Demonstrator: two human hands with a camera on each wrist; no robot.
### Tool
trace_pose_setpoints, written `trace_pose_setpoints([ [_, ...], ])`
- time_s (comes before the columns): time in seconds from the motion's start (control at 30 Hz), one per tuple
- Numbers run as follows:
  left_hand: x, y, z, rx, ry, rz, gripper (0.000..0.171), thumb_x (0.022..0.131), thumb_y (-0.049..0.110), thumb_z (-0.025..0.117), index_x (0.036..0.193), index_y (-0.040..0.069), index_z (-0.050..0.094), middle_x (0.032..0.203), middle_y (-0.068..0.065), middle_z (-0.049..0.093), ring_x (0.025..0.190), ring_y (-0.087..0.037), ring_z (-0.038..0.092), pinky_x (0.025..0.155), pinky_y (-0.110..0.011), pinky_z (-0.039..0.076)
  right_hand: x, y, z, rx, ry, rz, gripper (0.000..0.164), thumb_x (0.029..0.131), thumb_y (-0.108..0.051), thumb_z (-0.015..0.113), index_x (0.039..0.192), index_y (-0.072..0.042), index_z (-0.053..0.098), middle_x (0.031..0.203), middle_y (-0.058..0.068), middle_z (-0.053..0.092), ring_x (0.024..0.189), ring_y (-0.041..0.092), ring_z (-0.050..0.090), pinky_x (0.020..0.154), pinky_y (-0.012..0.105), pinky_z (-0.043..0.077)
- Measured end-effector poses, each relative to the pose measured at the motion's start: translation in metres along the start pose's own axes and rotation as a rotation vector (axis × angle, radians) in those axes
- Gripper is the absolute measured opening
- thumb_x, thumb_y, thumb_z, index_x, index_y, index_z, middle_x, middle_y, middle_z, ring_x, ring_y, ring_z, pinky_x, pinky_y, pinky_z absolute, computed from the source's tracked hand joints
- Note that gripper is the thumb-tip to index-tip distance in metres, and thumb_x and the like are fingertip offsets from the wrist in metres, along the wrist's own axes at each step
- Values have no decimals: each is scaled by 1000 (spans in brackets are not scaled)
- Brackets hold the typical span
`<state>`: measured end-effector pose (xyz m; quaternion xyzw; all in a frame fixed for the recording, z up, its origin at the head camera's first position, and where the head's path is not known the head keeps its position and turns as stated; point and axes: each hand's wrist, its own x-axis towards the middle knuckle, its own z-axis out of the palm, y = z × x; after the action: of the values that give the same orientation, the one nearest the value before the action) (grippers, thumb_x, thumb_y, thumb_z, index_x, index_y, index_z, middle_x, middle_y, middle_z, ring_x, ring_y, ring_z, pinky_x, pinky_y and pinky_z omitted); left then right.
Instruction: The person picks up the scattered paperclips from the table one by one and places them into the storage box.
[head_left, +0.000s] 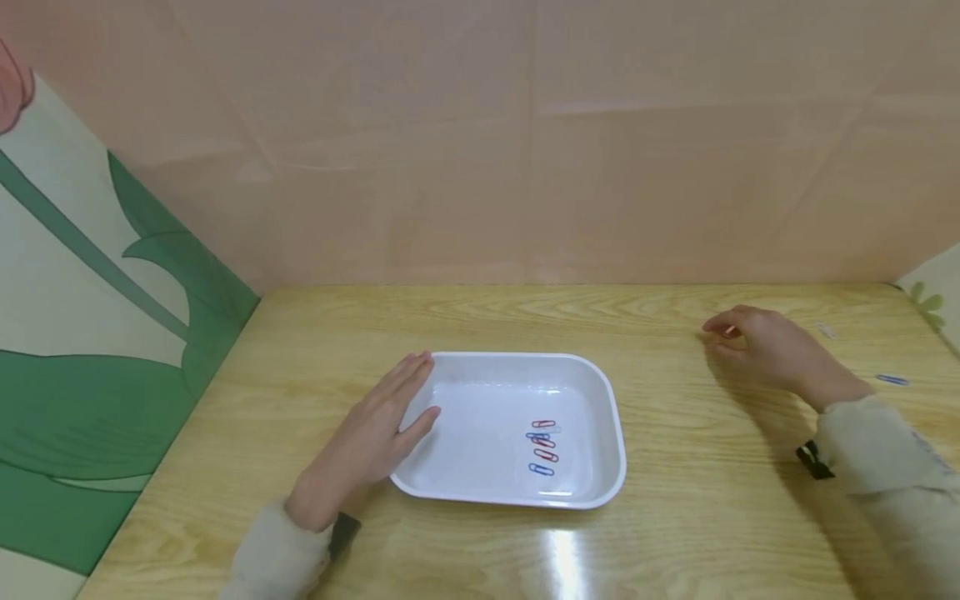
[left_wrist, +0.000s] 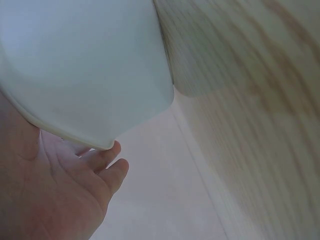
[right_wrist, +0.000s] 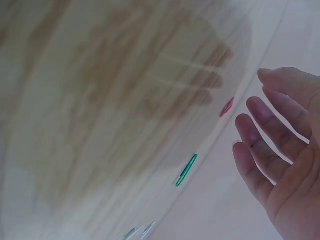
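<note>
A white tray (head_left: 472, 437) lies on the table. My left hand (head_left: 375, 425) rests on its left rim, fingers fairly straight and thumb over the inside. In the left wrist view the palm side of the left hand (left_wrist: 65, 185) is against the tray's outer wall. Several red and blue paper clips, such as a blue paper clip (head_left: 542, 470), lie in the tray's right half. Off to the right, my right hand (head_left: 772, 346) hovers by a red paper clip (right_wrist: 227, 107), fingers loosely bent and apart from it. A green paper clip (right_wrist: 186, 170) lies nearby, hidden in the head view.
Beyond the right hand lie a pale paper clip (head_left: 825, 330) and a blue paper clip (head_left: 892, 380) on the wooden table (head_left: 675, 517). A pinkish covering (head_left: 525, 167) rises behind the table. A printed green-leaf panel (head_left: 90, 333) stands along the left side.
</note>
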<state>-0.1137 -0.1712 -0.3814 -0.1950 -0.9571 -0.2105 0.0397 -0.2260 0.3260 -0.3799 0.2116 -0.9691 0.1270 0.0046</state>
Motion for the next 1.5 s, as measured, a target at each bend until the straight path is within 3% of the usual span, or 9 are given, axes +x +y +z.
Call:
trace_pose_setpoints([
  [0.6,-1,3,1,8,-14,-8,63,101,37,54,154,7,35,161,-10,34,151,-29,29,122,-50,30,0,14,4,-40,-29,14,24,94,-7,63,111,9,67,106,29,65,89,40,66,75,55,57],
  [0.73,-1,3,1,7,-9,0,63,101,37,54,153,6,35,161,-10,34,151,-29,29,122,-50,30,-1,15,4,-38,-45,29,24,94,-6,63,110,10,68,100,25,68,87,39,67,75,54,58],
  [1.2,-1,4,2,5,-2,10,63,101,37,54,153,6,36,161,-10,34,150,-31,30,122,-51,30,-1,16,2,-16,-51,38,14,90,-3,67,102,1,73,95,18,74,84,32,69,73,52,57],
  [1.5,-2,3,2,9,-2,7,63,101,37,54,153,6,36,161,-10,35,151,-29,28,122,-50,30,-2,13,2,-21,-35,35,14,91,-6,67,100,2,74,92,17,74,81,32,70,72,51,58],
])
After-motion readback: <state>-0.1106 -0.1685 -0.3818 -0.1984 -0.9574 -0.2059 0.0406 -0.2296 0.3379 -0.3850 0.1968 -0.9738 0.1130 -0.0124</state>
